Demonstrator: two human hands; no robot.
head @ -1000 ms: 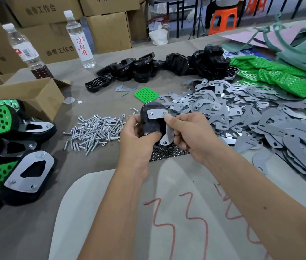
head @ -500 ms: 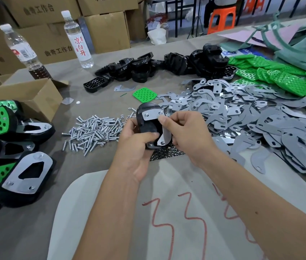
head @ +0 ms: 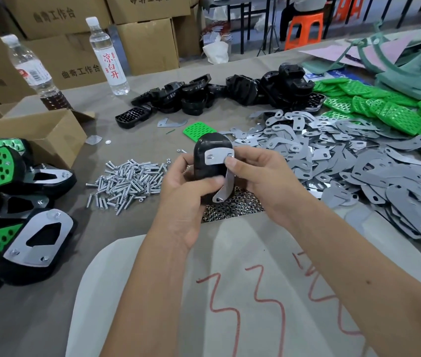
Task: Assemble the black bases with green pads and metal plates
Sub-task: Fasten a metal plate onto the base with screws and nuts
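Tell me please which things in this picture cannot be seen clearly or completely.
Head view, the only one:
- Black base: its lower part is hidden by the left hand.
- Metal plate: its right end is covered by the fingers of the right hand, so any fastening there cannot be seen.
- Nuts: mostly hidden behind both hands.
- Finished assemblies: cut off by the left edge.
- Far bottle: its label is too small to read.

Screws [head: 129,180] lie left of the hands [head: 219,186], metal plates [head: 358,173] right.
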